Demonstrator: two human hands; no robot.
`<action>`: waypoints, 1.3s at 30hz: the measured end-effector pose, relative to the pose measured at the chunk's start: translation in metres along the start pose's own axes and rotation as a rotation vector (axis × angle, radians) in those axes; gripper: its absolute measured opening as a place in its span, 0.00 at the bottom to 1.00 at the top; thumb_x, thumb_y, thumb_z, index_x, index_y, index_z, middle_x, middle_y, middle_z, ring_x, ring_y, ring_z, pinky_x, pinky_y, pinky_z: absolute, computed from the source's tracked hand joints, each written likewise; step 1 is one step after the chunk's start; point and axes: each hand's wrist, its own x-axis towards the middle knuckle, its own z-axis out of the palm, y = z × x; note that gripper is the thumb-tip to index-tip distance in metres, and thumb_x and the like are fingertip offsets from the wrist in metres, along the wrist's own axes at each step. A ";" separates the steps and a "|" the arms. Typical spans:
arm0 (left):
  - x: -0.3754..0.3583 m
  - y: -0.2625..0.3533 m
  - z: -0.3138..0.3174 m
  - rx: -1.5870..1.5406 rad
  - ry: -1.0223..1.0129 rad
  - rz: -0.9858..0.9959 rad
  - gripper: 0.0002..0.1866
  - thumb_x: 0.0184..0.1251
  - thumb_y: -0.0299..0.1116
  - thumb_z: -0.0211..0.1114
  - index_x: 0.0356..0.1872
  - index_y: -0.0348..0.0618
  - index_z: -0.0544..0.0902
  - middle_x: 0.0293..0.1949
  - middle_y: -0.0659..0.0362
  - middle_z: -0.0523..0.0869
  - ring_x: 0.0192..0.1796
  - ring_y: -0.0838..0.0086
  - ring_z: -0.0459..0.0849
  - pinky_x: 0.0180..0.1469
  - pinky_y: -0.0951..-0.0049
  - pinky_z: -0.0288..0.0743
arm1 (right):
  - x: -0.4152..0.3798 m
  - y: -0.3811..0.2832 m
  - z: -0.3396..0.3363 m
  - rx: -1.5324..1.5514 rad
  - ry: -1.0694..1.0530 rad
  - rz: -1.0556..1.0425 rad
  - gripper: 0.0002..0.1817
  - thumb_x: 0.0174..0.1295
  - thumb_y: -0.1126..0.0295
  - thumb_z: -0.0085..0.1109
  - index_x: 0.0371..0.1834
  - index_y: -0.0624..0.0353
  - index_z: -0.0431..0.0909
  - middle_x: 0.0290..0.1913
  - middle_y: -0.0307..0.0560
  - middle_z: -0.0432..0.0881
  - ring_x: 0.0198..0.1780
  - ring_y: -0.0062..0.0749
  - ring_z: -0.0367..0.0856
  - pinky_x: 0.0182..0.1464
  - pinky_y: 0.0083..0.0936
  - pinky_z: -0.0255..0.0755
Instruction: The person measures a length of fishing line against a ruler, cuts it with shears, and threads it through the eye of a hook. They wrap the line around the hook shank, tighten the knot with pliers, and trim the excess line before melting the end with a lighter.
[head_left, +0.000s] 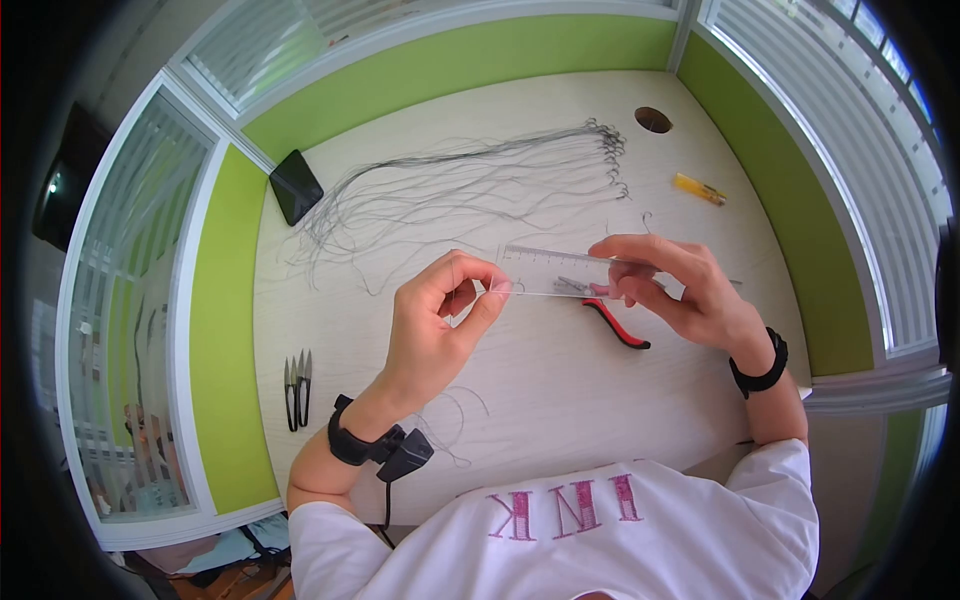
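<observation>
My left hand (443, 315) pinches a thin line with a small hook at its fingertips, level with the left end of a clear plastic ruler (553, 270). My right hand (672, 285) holds the ruler's right end above the desk. The line runs along the ruler between both hands; its far end is too thin to follow. Red-handled pliers (617, 325) lie on the desk just under the ruler. A bundle of grey lines with hooks (480, 180) is spread across the desk behind the hands.
Small black thread snips (297, 388) lie at the left of the white desk (560, 400). A black phone (296, 186) leans at the back left corner. A yellow lighter (699, 189) lies at the right, near a round cable hole (653, 119). Green partition walls surround the desk.
</observation>
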 end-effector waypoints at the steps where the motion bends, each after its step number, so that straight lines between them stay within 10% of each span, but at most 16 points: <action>1: -0.001 0.000 0.000 -0.025 -0.011 -0.017 0.03 0.61 0.23 0.62 0.34 0.37 0.78 0.30 0.66 0.77 0.31 0.87 0.70 0.33 0.86 0.62 | 0.001 -0.007 -0.001 -0.012 -0.053 0.071 0.10 0.51 0.75 0.66 0.36 0.61 0.77 0.24 0.40 0.76 0.26 0.27 0.74 0.28 0.20 0.68; 6: -0.004 0.000 0.007 -0.097 -0.045 0.023 0.03 0.59 0.24 0.63 0.33 0.37 0.79 0.29 0.66 0.77 0.27 0.87 0.67 0.29 0.86 0.62 | 0.008 -0.025 0.007 -0.019 -0.183 0.301 0.17 0.46 0.66 0.73 0.36 0.61 0.79 0.22 0.40 0.74 0.23 0.26 0.72 0.26 0.21 0.65; 9: -0.006 0.006 0.007 -0.122 -0.116 0.011 0.04 0.59 0.23 0.63 0.34 0.36 0.79 0.30 0.66 0.78 0.28 0.88 0.69 0.30 0.86 0.63 | 0.008 -0.016 0.028 -0.062 -0.031 -0.009 0.12 0.45 0.74 0.67 0.34 0.60 0.80 0.24 0.39 0.76 0.23 0.23 0.70 0.25 0.19 0.64; 39: -0.012 0.011 0.012 -0.278 -0.141 -0.098 0.08 0.65 0.32 0.63 0.38 0.38 0.82 0.27 0.69 0.80 0.29 0.91 0.71 0.31 0.87 0.65 | 0.006 -0.024 0.033 -0.012 -0.116 0.101 0.12 0.48 0.80 0.58 0.38 0.64 0.77 0.25 0.46 0.76 0.24 0.32 0.71 0.26 0.23 0.64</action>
